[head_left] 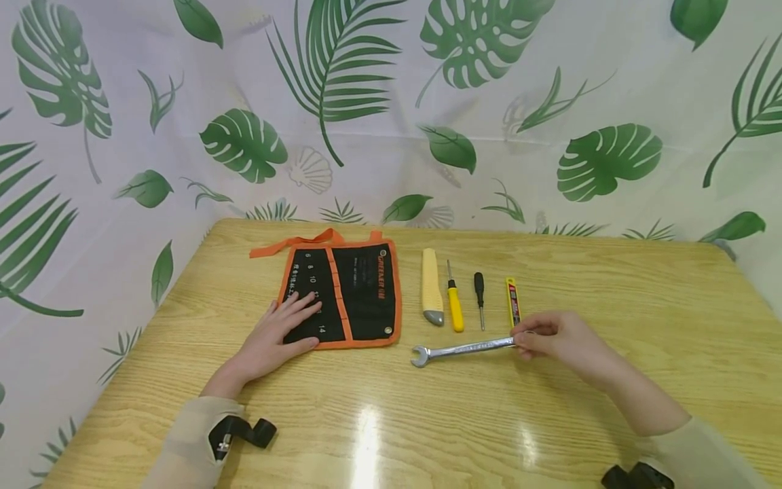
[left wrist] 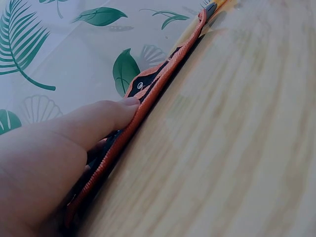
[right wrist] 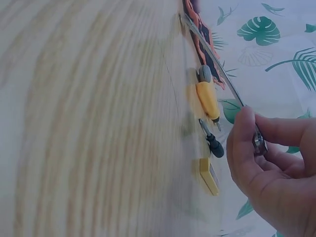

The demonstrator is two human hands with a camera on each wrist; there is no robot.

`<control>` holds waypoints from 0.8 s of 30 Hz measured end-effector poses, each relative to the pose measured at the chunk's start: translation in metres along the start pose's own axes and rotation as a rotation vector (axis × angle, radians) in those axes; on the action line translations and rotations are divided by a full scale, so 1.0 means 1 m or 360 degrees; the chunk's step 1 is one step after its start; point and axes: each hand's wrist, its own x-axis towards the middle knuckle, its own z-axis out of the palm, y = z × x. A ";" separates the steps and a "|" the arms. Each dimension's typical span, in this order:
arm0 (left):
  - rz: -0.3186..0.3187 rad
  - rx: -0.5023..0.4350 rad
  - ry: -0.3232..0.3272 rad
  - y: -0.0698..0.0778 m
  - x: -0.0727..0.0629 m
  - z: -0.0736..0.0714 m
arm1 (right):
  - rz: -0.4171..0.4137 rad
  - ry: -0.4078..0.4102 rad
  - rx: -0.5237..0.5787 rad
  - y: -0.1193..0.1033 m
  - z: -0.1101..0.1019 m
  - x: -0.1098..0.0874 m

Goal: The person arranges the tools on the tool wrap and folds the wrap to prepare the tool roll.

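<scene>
My left hand (head_left: 277,339) rests with spread fingers on the lower left of a black tool pouch (head_left: 369,299) with orange edging and printed size numbers. In the left wrist view its thumb (left wrist: 111,118) lies on the pouch's orange edge. My right hand (head_left: 562,339) pinches one end of a silver combination wrench (head_left: 470,348) between thumb and fingers. The wrench's open-jaw end points left, toward the pouch's lower right corner. In the right wrist view the wrench (right wrist: 217,61) slants away from the fingertips, and its ring end is partly hidden by the hand.
Right of the pouch lie a yellow utility knife (head_left: 431,285), a yellow-handled screwdriver (head_left: 455,305), a small black screwdriver (head_left: 479,299) and a narrow yellow case (head_left: 512,299) with a dark label. An orange strap (head_left: 293,244) trails behind the pouch. Leaf-print cloth (head_left: 379,170) hangs behind the wooden table (head_left: 452,421).
</scene>
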 end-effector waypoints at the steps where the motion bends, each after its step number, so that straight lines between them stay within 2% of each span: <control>1: 0.0005 0.0000 0.0005 0.000 0.000 0.000 | 0.0005 0.0018 0.0013 0.000 0.000 0.000; 9: 0.0020 0.0011 0.0011 -0.001 0.000 0.000 | 0.0035 0.0166 0.0048 -0.003 0.007 0.001; 20: 0.0026 0.0013 0.0017 0.000 0.000 -0.001 | 0.0015 0.0193 0.0345 -0.005 0.023 0.010; 24: 0.0035 0.0013 0.0028 -0.001 0.000 0.000 | 0.0004 0.0199 0.0381 -0.007 0.030 0.015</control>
